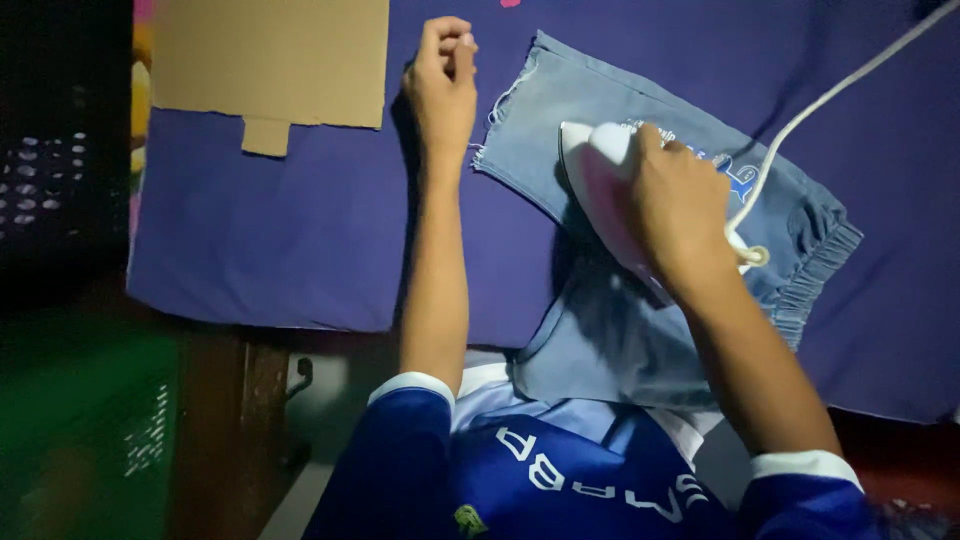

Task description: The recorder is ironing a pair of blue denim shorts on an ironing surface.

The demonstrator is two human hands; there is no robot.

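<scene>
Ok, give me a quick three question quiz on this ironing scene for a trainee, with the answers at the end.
1. Which hand holds the iron?
2. True or false: the left hand rests flat in the middle of the shorts.
3. What lies on the purple cloth at the top left: A) cardboard, B) a towel, C) a hanger?

Key:
1. The right hand.
2. False; it pinches the frayed hem at the edge.
3. A, the cardboard.

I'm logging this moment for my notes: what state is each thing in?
Denim shorts: spread flat on the purple cloth.
Iron: sole down on the shorts, gripped by the right hand.
Left hand: closed, at the frayed hem.
Cardboard: lying flat, untouched.
</scene>
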